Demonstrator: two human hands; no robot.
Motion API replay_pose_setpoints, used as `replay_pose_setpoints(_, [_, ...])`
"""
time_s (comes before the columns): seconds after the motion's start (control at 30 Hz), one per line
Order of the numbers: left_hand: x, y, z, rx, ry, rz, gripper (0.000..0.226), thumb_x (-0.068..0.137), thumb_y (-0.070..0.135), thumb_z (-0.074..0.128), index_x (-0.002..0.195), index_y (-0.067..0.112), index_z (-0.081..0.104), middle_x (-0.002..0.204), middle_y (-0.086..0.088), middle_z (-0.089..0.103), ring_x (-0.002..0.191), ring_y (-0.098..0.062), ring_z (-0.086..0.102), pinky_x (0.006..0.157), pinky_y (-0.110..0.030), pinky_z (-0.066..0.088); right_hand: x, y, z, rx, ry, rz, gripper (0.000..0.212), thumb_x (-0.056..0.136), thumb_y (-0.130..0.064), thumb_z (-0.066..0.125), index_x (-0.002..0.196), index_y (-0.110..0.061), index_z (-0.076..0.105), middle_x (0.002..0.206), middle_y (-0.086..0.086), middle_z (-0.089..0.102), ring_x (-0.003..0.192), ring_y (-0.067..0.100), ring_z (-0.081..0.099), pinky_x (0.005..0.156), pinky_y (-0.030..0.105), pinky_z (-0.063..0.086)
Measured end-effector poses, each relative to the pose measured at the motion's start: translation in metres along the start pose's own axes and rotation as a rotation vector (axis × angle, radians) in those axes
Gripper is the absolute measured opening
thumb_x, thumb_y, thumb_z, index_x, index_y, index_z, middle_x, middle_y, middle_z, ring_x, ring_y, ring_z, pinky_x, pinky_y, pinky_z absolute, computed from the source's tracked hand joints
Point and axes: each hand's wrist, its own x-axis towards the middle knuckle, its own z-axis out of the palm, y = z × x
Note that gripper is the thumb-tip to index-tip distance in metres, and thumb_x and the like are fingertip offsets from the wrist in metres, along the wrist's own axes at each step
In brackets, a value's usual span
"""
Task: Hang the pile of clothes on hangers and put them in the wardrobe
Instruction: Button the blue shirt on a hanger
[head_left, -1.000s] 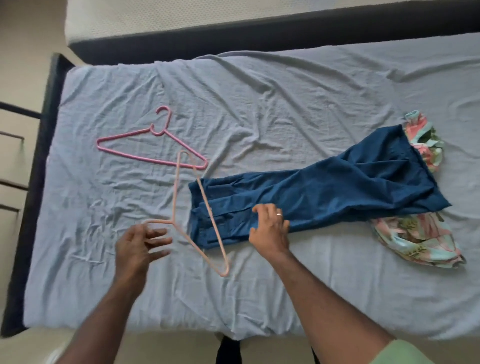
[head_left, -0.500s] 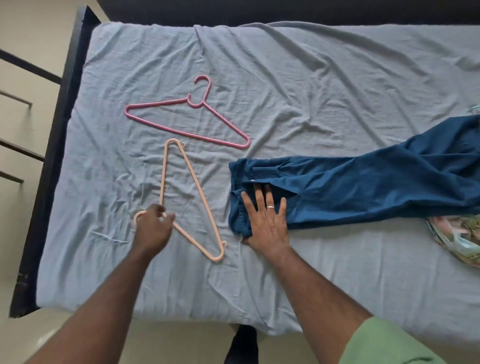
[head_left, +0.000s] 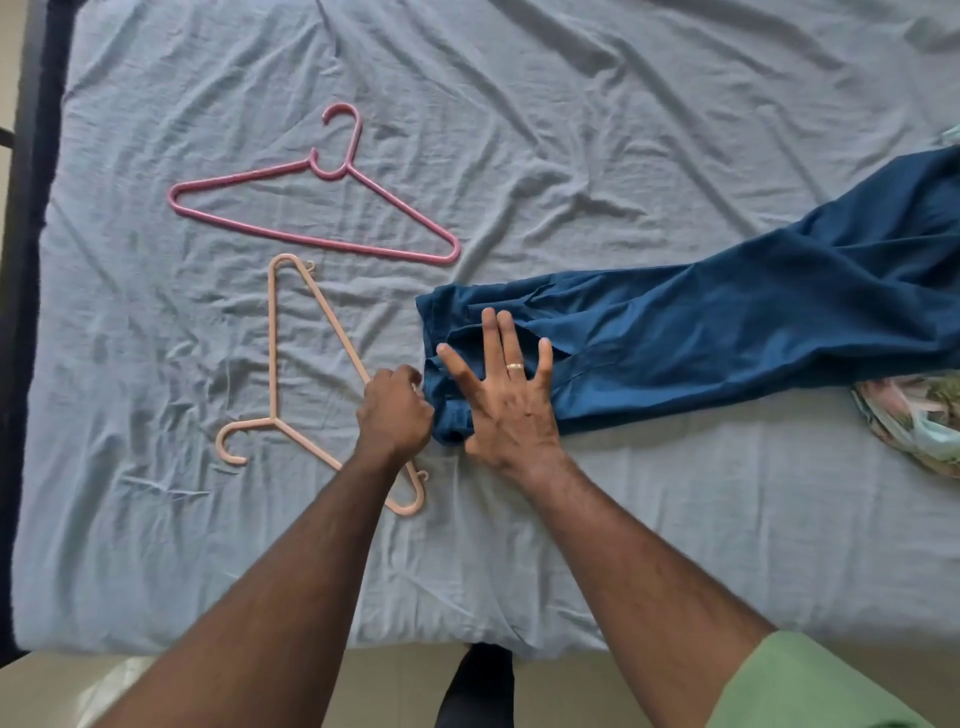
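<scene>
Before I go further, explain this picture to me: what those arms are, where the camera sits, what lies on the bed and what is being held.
There is no machine here. The arms belong to a person, and the one camera is worn on their head, looking forward and down, so you see the scene as they do.

The surface is a bed with a wrinkled grey-blue sheet. On it lie a pink hanger, a peach hanger nearer the person, a blue garment stretched out to the right, and a floral cloth partly under its far end.

The right hand lies flat with fingers spread, pressing the garment's near end. The left hand is curled at the garment's edge, over the peach hanger's arm. Its grip seems to be on the cloth, but its fingers are hidden, so that cannot be settled.
</scene>
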Motion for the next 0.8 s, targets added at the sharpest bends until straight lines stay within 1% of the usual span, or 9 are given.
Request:
replay_pose_setpoints(0.1, [0.003, 0.002, 0.001, -0.122, -0.037, -0.026, 0.031, 0.09, 0.018, 0.048, 0.116, 0.011, 0.064, 0.118, -0.012, 0.062, 0.111, -0.033, 0.059, 0.092, -0.05, 0.052, 0.012, 0.004, -0.008, 0.048, -0.166, 0.026, 0.1, 0.084, -0.023, 0.066, 0.162, -0.029, 0.003, 0.167, 0.017, 0.016, 0.155, 0.033, 0.013, 0.117, 0.072, 0.009])
replay_pose_setpoints(0.2, [-0.004, 0.008, -0.002, -0.36, -0.068, -0.084, 0.027, 0.097, 0.009, 0.043, 0.11, 0.009, 0.068, 0.115, -0.012, 0.067, 0.109, -0.032, 0.062, 0.094, -0.049, 0.052, 0.024, 0.014, -0.023, 0.404, -0.166, 0.129, 0.085, 0.084, 0.004, 0.047, 0.16, -0.028, 0.025, 0.164, 0.007, 0.031, 0.152, 0.025, 0.025, 0.121, 0.067, 0.01])
replay_pose_setpoints(0.27, [-0.007, 0.016, -0.006, -0.623, -0.089, -0.211, 0.028, 0.104, 0.012, 0.039, 0.103, 0.014, 0.067, 0.11, -0.01, 0.069, 0.104, -0.028, 0.064, 0.085, -0.046, 0.052, 0.027, 0.027, -0.037, 0.748, -0.129, 0.259, 0.086, 0.077, 0.01, 0.045, 0.152, -0.032, 0.043, 0.151, 0.001, 0.051, 0.139, 0.02, 0.047, 0.122, 0.054, 0.027])
replay_pose_setpoints(0.33, [-0.01, 0.025, -0.008, -0.814, -0.127, -0.317, 0.03, 0.108, 0.017, 0.034, 0.119, 0.016, 0.062, 0.114, -0.008, 0.068, 0.103, -0.023, 0.064, 0.078, -0.042, 0.05, 0.03, 0.043, -0.041, 1.024, -0.084, 0.404, 0.083, 0.076, 0.012, 0.045, 0.142, -0.035, 0.055, 0.129, -0.001, 0.068, 0.114, 0.018, 0.065, 0.105, 0.04, 0.051])
replay_pose_setpoints(0.4, [-0.016, 0.049, -0.008, -0.858, -0.21, -0.303, 0.034, 0.108, 0.012, 0.033, 0.136, 0.018, 0.052, 0.125, -0.003, 0.064, 0.113, -0.02, 0.061, 0.085, -0.044, 0.051, 0.028, 0.06, -0.053, 1.256, -0.06, 0.511, 0.07, 0.083, 0.014, 0.052, 0.138, -0.028, 0.061, 0.117, 0.0, 0.072, 0.104, 0.014, 0.07, 0.097, 0.04, 0.057])
replay_pose_setpoints(0.53, [-0.025, 0.121, 0.002, -0.862, -0.233, -0.074, 0.042, 0.106, 0.011, 0.043, 0.141, 0.035, 0.04, 0.14, 0.018, 0.048, 0.127, -0.008, 0.047, 0.095, -0.045, 0.045, 0.018, 0.095, -0.078, 1.652, -0.019, 0.591, 0.044, 0.096, 0.002, 0.062, 0.138, -0.012, 0.061, 0.111, 0.008, 0.075, 0.105, 0.02, 0.071, 0.1, 0.043, 0.056])
replay_pose_setpoints(0.63, [-0.031, 0.179, 0.019, -0.839, -0.142, 0.207, 0.041, 0.106, 0.037, 0.048, 0.143, 0.024, 0.037, 0.136, 0.017, 0.05, 0.119, 0.013, 0.05, 0.101, -0.02, 0.044, 0.001, 0.131, -0.101, 1.807, 0.097, 0.554, 0.036, 0.101, 0.002, 0.055, 0.136, -0.004, 0.059, 0.123, 0.016, 0.07, 0.114, 0.03, 0.068, 0.103, 0.046, 0.053])
replay_pose_setpoints(0.73, [-0.03, 0.232, 0.041, -0.678, -0.041, 0.42, 0.052, 0.099, 0.053, 0.051, 0.141, 0.024, 0.04, 0.139, 0.001, 0.052, 0.131, -0.011, 0.051, 0.111, -0.039, 0.043, -0.019, 0.181, -0.132, 1.916, 0.206, 0.577, 0.028, 0.102, -0.008, 0.056, 0.127, -0.004, 0.066, 0.121, 0.018, 0.071, 0.114, 0.033, 0.067, 0.105, 0.052, 0.05])
replay_pose_setpoints(0.8, [-0.03, 0.274, 0.057, -0.532, -0.01, 0.5, 0.067, 0.097, 0.06, 0.047, 0.149, 0.021, 0.035, 0.154, -0.009, 0.04, 0.146, -0.026, 0.036, 0.12, -0.049, 0.029, -0.034, 0.222, -0.156, 1.97, 0.266, 0.569, 0.026, 0.098, -0.011, 0.058, 0.121, -0.008, 0.07, 0.121, 0.019, 0.07, 0.115, 0.034, 0.066, 0.107, 0.052, 0.049])
